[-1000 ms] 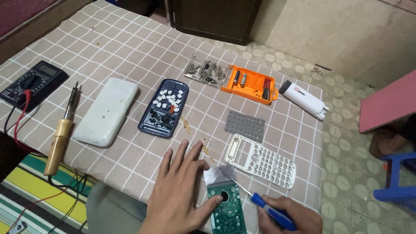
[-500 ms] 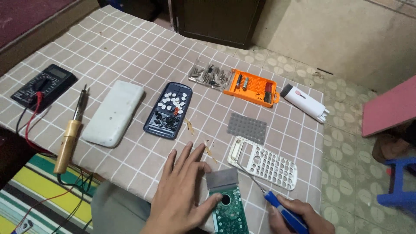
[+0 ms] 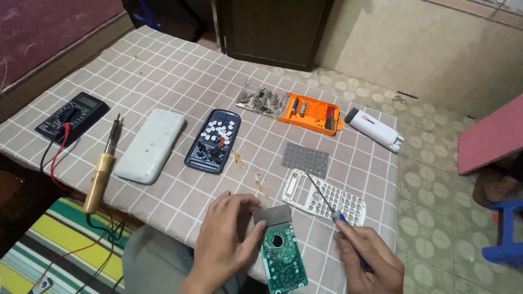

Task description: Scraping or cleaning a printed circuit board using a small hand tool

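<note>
My left hand [image 3: 226,239] rests on the table's near edge and holds a green circuit board [image 3: 282,257] with a grey display panel at its top end. My right hand [image 3: 370,260] grips a blue-handled screwdriver [image 3: 332,209], its thin shaft pointing up and left over the white calculator front shell [image 3: 324,197]. A grey rubber keypad sheet [image 3: 305,159] lies just beyond the shell.
On the checked tablecloth [image 3: 163,71] lie a dark cover filled with loose keys [image 3: 213,140], a white back cover [image 3: 149,144], a wooden-handled soldering iron [image 3: 102,170], a black multimeter [image 3: 72,115], an orange bit case [image 3: 310,113], loose bits [image 3: 260,100] and a white brush tool [image 3: 375,128].
My left fingers have curled from flat onto the board. My right hand has raised the screwdriver so its tip now hovers over the white shell. The view has shifted slightly.
</note>
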